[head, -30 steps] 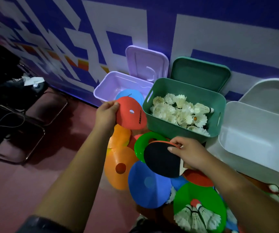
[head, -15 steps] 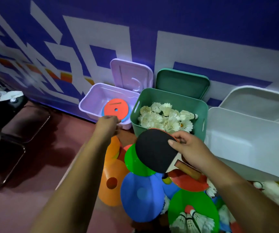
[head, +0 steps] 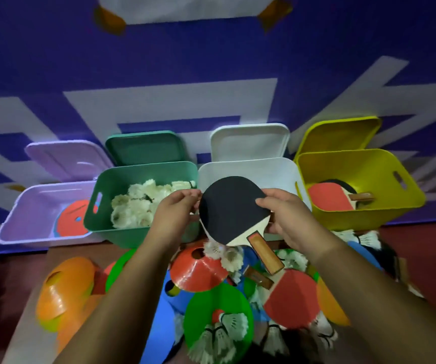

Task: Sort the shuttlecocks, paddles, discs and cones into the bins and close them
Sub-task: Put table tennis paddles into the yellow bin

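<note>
In the head view, the red disc (head: 71, 222) that the left hand (head: 175, 214) held a moment ago now lies in the purple bin (head: 22, 219) at the left of the frame. That disc is sorted. The left hand has let go of it and come across to the middle of the frame. The view has also swung to the right, so the yellow bin (head: 369, 214) now shows at the right, with a red-faced paddle (head: 327, 197) already inside it. It looks like the paddles go in there.

Both hands now hold the black-faced paddle (head: 230, 206) up in front of the white bin (head: 277, 166). The left hand pinches the left edge of the round part. The right hand (head: 288, 214) curls its fingers round the right edge, near the neck. The handle points down toward the pile.

The green bin (head: 132, 232) holds white shuttlecocks (head: 138, 203). In the lower part of the frame a red cone (head: 198, 269), a green disc (head: 217, 311), an orange cone (head: 64, 290) and a second red paddle (head: 293, 298) are not sorted yet. All four lids stand open against the wall, so a lot of the job is left.
</note>
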